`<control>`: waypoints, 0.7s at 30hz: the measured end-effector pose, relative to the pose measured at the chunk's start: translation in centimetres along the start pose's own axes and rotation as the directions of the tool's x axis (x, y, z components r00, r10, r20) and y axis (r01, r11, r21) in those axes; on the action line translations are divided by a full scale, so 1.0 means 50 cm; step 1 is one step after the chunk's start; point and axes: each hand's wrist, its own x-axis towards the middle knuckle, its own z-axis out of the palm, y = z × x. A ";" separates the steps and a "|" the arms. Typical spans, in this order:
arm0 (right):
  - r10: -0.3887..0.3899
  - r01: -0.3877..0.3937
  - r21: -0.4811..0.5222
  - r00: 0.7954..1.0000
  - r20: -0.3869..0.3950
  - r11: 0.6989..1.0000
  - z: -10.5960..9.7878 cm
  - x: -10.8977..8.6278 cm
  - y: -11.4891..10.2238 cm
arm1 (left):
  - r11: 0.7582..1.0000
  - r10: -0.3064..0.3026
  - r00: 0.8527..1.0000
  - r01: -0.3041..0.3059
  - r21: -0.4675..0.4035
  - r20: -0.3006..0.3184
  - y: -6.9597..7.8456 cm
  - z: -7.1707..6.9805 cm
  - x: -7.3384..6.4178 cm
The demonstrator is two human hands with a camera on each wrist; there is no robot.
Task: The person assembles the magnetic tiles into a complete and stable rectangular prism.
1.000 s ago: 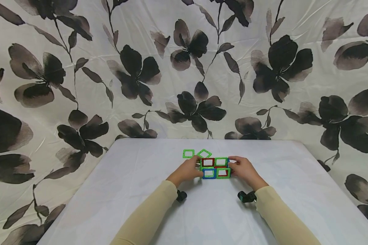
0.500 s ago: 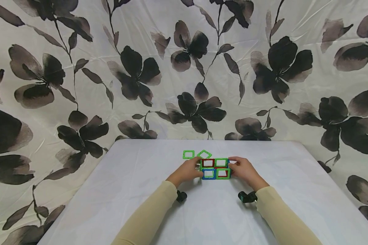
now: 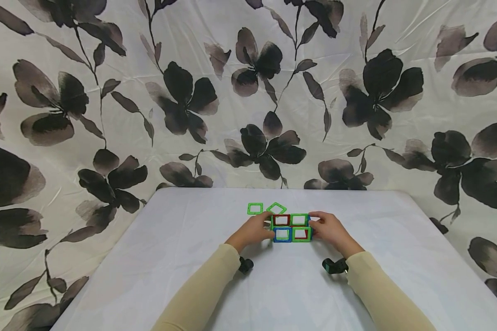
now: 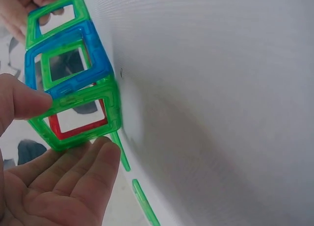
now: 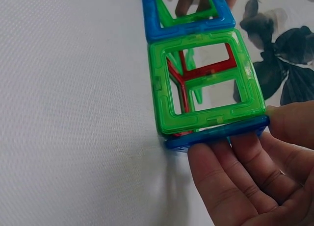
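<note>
A two-cube-long box of magnetic tiles (image 3: 291,226), open square frames in green, blue and red, stands on the white table. My left hand (image 3: 254,230) holds its left end, thumb on the near edge and fingers behind. In the left wrist view that end is a green tile (image 4: 116,103) beside a blue front tile (image 4: 100,59). My right hand (image 3: 330,230) pinches the right end, where a blue tile (image 5: 218,134) closes the side next to a green front tile (image 5: 157,88). Red tiles show through the openings.
Behind the box lie two loose green square tiles, one flat and straight (image 3: 255,213), the other turned like a diamond (image 3: 282,206). The white table (image 3: 182,257) ends at a floral curtain (image 3: 215,138). A small black device (image 3: 334,266) sits at the right wrist.
</note>
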 end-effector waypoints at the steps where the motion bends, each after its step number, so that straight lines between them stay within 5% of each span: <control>1: -0.002 0.002 -0.001 1.000 0.003 1.000 0.000 -0.001 0.000 | 1.000 0.002 1.000 -0.002 0.001 -0.001 0.000 0.000 0.000; 21: -0.004 0.004 0.006 1.000 0.022 1.000 -0.005 -0.011 -0.010 | 0.996 -0.007 0.999 0.005 0.088 0.031 -0.012 -0.028 0.005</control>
